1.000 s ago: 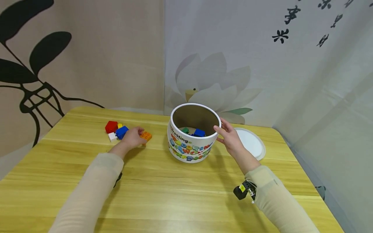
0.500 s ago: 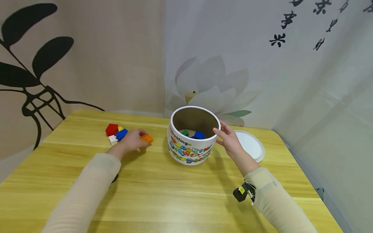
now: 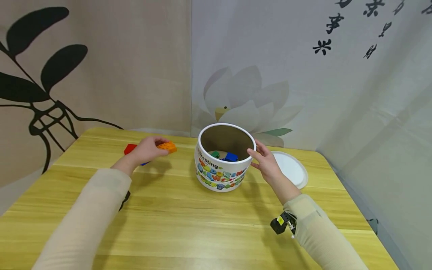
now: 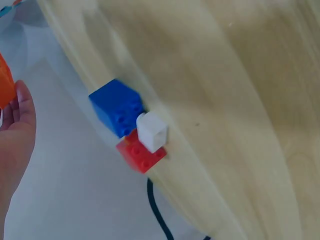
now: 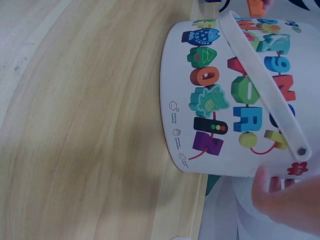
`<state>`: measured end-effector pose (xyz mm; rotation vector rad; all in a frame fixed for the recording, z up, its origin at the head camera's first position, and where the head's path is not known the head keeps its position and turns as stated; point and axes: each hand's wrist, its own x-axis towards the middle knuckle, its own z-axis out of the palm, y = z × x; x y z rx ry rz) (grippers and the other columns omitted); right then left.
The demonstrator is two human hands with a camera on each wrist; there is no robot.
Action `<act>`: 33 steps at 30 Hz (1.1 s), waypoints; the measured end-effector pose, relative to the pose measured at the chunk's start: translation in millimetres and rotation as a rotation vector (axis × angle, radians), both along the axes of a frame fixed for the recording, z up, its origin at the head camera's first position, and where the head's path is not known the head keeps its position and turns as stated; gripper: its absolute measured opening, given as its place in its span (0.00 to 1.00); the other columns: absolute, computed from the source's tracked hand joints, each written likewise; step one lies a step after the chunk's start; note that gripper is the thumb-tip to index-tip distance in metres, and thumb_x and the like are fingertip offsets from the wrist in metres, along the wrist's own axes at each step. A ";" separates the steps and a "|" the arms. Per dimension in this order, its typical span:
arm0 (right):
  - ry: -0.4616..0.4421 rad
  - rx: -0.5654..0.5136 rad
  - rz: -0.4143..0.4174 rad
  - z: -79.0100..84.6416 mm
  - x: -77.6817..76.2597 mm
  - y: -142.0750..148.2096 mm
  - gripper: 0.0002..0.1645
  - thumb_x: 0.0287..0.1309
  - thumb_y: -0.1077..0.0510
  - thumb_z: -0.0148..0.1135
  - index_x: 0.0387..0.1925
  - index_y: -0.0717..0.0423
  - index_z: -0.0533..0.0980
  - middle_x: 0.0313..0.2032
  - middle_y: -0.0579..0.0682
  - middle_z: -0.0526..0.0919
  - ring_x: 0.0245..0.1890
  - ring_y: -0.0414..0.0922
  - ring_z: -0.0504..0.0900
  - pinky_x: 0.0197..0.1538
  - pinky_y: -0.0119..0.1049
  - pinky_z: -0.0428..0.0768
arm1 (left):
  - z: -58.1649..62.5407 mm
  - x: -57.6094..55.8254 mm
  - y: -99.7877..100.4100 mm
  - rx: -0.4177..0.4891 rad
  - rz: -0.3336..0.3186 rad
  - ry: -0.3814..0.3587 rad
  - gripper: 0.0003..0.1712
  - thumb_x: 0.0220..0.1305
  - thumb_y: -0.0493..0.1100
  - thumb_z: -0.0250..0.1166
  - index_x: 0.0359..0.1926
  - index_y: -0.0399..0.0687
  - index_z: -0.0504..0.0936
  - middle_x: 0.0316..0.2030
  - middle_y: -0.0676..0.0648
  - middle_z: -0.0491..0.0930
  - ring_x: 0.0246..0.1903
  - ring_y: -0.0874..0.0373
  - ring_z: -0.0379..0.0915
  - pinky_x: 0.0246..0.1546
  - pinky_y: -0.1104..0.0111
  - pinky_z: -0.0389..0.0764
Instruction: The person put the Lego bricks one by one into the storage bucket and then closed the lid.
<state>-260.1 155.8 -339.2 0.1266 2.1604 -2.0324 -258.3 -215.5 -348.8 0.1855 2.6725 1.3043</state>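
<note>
Just off the table, my left hand (image 3: 147, 150) pinches an orange toy brick (image 3: 168, 147) between thumb and fingers. The left wrist view catches the brick (image 4: 6, 82) at its left edge. My right hand (image 3: 268, 161) holds the right side of a white bucket (image 3: 221, 174) printed with colourful letters, thumb at the rim. A blue brick (image 3: 231, 157) and a green one (image 3: 215, 154) lie inside the bucket. Behind the left hand, a red brick (image 3: 129, 148) is partly hidden; the left wrist view shows it beside a blue brick (image 4: 115, 105) and a white brick (image 4: 151, 131).
A round white lid (image 3: 291, 168) lies on the wooden table (image 3: 189, 232) to the right of the bucket. The bucket's white handle (image 5: 265, 85) hangs down its side. A printed curtain (image 3: 152, 75) stands close behind the table's back edge.
My left hand has lifted the orange brick off the table, moving slightly up and back, and now covers more of the loose bricks. The right hand and bucket stay put.
</note>
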 end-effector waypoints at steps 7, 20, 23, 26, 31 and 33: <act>-0.002 0.002 -0.001 -0.5 0.0 0.3 0.35 0.65 0.58 0.52 0.71 0.48 0.53 0.69 0.54 0.59 0.65 0.52 0.62 0.64 0.53 0.66 | 17.0 -2.1 -2.2 -0.012 -0.001 0.029 0.26 0.62 0.39 0.57 0.60 0.35 0.68 0.57 0.33 0.69 0.54 0.43 0.68 0.55 0.56 0.72; 0.008 0.005 0.003 0.1 0.0 0.8 0.35 0.65 0.58 0.52 0.71 0.49 0.53 0.69 0.56 0.58 0.66 0.53 0.61 0.65 0.54 0.65 | 52.5 -6.1 16.3 0.008 -0.009 0.052 0.26 0.62 0.40 0.58 0.61 0.39 0.70 0.57 0.36 0.71 0.53 0.46 0.70 0.54 0.58 0.73; 0.008 0.002 -0.002 -0.3 0.6 0.9 0.35 0.65 0.58 0.52 0.71 0.50 0.53 0.69 0.56 0.58 0.66 0.53 0.61 0.65 0.54 0.65 | 57.1 -9.7 23.3 0.015 -0.028 0.061 0.26 0.61 0.41 0.59 0.61 0.39 0.70 0.57 0.37 0.72 0.53 0.46 0.70 0.55 0.58 0.72; 0.003 0.003 -0.003 -0.3 1.4 0.7 0.35 0.65 0.58 0.52 0.71 0.50 0.53 0.69 0.56 0.58 0.66 0.53 0.61 0.65 0.54 0.65 | 60.9 -13.2 30.1 0.011 -0.049 0.074 0.27 0.60 0.41 0.60 0.60 0.39 0.71 0.56 0.37 0.73 0.52 0.46 0.70 0.56 0.58 0.72; 0.003 0.007 -0.005 0.3 0.9 0.2 0.35 0.65 0.58 0.52 0.71 0.49 0.53 0.69 0.55 0.58 0.66 0.53 0.61 0.64 0.54 0.65 | 66.6 -17.1 43.3 0.018 -0.079 0.099 0.26 0.58 0.40 0.62 0.59 0.38 0.73 0.55 0.37 0.74 0.51 0.47 0.70 0.56 0.58 0.71; 0.008 0.006 -0.006 0.6 0.3 0.2 0.35 0.65 0.58 0.52 0.71 0.49 0.53 0.69 0.56 0.58 0.66 0.53 0.61 0.64 0.54 0.65 | 68.5 -18.7 49.1 0.028 -0.088 0.110 0.26 0.57 0.39 0.62 0.58 0.37 0.73 0.54 0.37 0.75 0.51 0.48 0.70 0.56 0.59 0.71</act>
